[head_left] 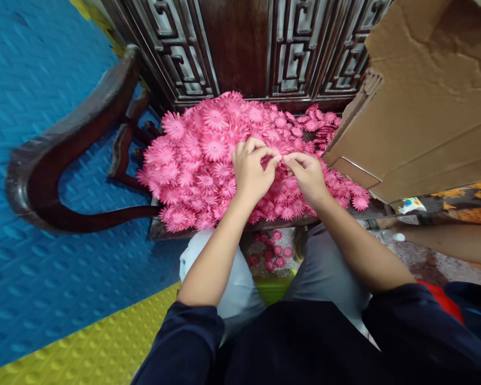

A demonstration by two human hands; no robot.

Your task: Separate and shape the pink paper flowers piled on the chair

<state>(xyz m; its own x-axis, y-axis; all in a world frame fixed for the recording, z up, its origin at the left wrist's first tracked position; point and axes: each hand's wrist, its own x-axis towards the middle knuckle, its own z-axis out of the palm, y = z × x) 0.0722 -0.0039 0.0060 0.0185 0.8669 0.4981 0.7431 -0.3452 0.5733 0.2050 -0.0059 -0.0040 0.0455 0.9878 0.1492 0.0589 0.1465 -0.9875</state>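
Observation:
A large heap of pink artificial flowers [214, 148] covers the dark wooden bench seat. Above its middle, my left hand [253, 167] is closed in a pinch, thumb against index finger. Just to the right, my right hand [308, 175] pinches as well, its fingertips meeting those of the left. Whatever sits between the fingertips is too small and too hidden to make out. Pink petals show directly behind the fingers. Smaller, flatter pink flowers [315, 125] lie at the back right of the heap.
A big cardboard box [425, 107] stands at the right end of the bench. A curved wooden armrest [28, 176] bounds the left, with a carved backrest [236, 48] behind. Several pink flowers [278, 250] lie on the floor below. Another person's limb [449, 240] is at the right.

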